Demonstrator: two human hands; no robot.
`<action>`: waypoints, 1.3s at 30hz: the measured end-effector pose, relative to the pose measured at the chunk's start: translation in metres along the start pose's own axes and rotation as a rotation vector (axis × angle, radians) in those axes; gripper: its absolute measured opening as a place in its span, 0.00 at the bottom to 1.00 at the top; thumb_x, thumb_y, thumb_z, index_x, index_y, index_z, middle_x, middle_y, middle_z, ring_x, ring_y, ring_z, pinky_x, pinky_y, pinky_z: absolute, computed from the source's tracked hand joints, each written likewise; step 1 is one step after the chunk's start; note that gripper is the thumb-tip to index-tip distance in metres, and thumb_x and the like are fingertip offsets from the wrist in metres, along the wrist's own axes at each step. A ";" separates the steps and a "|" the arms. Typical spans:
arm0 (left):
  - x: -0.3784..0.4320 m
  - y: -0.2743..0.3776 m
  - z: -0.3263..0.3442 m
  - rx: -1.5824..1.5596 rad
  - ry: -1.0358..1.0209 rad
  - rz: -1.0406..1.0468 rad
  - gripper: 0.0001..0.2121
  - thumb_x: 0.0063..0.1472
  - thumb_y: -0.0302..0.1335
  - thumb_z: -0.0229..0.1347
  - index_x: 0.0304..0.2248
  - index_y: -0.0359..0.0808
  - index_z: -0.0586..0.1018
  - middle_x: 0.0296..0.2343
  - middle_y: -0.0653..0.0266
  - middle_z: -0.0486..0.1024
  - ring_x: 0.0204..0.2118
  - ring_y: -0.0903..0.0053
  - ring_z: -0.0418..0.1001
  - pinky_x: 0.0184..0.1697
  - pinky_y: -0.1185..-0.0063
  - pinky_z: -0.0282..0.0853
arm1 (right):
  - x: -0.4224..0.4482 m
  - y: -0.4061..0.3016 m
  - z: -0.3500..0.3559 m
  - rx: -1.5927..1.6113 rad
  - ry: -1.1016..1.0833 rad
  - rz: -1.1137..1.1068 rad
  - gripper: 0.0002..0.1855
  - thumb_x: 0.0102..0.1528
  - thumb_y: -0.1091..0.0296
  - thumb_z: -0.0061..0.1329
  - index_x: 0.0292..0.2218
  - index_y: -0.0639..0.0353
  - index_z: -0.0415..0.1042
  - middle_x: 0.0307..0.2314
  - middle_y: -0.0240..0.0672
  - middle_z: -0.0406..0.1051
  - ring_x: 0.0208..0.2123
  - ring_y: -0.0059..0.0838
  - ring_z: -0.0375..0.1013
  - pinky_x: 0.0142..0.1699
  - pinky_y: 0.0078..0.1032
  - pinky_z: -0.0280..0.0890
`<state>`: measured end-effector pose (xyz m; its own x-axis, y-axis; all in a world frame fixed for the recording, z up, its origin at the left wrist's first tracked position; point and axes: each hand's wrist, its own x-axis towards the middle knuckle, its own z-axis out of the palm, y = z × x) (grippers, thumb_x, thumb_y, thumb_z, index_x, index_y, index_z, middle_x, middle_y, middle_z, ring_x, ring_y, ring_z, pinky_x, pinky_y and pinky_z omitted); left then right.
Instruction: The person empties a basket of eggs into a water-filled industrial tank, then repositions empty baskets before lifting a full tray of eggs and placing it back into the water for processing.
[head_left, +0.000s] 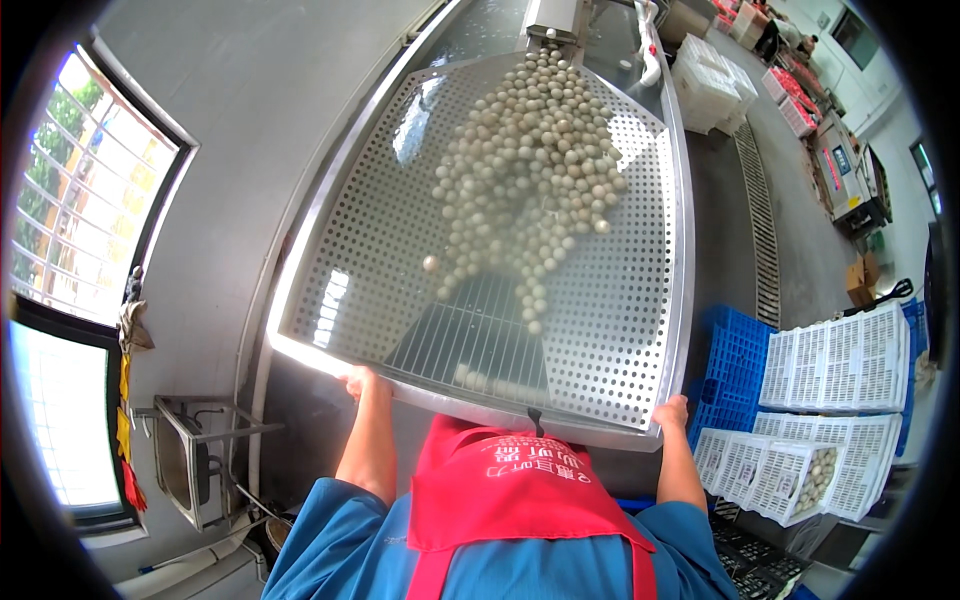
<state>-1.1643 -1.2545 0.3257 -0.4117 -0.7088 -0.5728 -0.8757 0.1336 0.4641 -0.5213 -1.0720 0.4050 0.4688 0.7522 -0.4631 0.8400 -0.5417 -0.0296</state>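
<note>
In front of me is a metal tank of water with perforated metal plates inside. A heap of pale eggs lies in the water, spreading from a metal chute at the far end towards a barred grate. One egg sits apart on the left. Below the grate, a pale row of things shows dimly through the water. My left hand grips the near rim, left of my red apron. At the near right corner, my right hand holds the rim; its fingers are partly hidden.
White plastic crates, one with eggs inside, stand at the right by blue crates. A metal-framed stand is at the lower left. A floor drain grating runs along the right. A person is far back.
</note>
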 end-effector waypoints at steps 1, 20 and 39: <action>0.000 0.000 0.001 0.004 0.000 0.001 0.41 0.65 0.59 0.32 0.43 0.21 0.76 0.40 0.43 0.77 0.44 0.54 0.76 0.49 0.61 0.71 | 0.001 0.001 0.000 0.000 0.001 0.001 0.29 0.46 0.75 0.55 0.48 0.74 0.60 0.43 0.61 0.72 0.50 0.54 0.72 0.56 0.36 0.66; 0.011 -0.003 0.011 0.007 0.041 0.020 0.41 0.65 0.60 0.34 0.39 0.22 0.78 0.36 0.43 0.78 0.40 0.53 0.78 0.43 0.61 0.74 | 0.000 0.001 -0.002 0.009 -0.006 0.012 0.28 0.47 0.75 0.55 0.48 0.73 0.61 0.44 0.61 0.71 0.50 0.53 0.71 0.57 0.36 0.65; 0.019 -0.005 0.009 0.027 0.065 0.035 0.40 0.65 0.59 0.34 0.36 0.23 0.80 0.33 0.44 0.79 0.38 0.53 0.79 0.42 0.60 0.74 | 0.007 0.007 0.007 0.004 0.026 -0.024 0.28 0.47 0.75 0.56 0.49 0.74 0.62 0.44 0.60 0.71 0.50 0.53 0.71 0.57 0.35 0.65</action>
<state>-1.1703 -1.2623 0.3061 -0.4259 -0.7469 -0.5107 -0.8678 0.1775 0.4642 -0.5135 -1.0729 0.3953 0.4558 0.7743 -0.4390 0.8498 -0.5253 -0.0442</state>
